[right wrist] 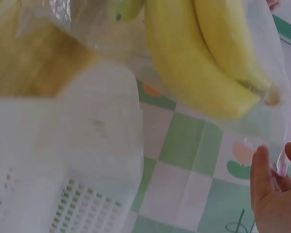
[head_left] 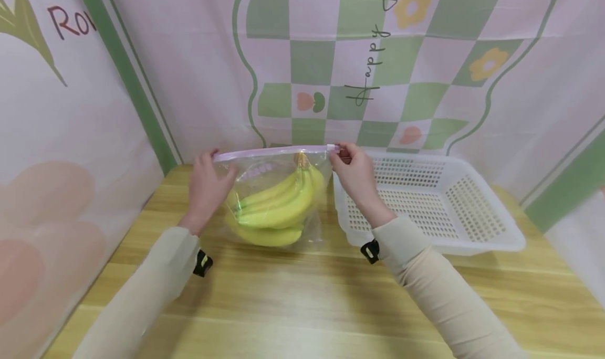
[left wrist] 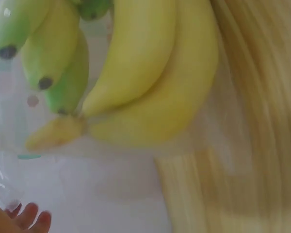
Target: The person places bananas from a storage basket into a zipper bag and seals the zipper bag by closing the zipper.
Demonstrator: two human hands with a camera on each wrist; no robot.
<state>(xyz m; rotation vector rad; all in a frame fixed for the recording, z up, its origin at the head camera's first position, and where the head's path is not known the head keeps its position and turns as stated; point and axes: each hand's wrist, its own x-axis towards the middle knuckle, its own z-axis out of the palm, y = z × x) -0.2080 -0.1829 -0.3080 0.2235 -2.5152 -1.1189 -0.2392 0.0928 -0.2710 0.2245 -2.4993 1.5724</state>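
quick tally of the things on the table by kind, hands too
zip bag: 1
banana bunch, inside the bag: 1
white basket: 1
hands pinching the bag's top corners: 2, left hand and right hand
Total: 5

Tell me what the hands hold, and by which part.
Both hold the clear bag of bananas by its pink zip strip: left hand at one end, right hand at the other.
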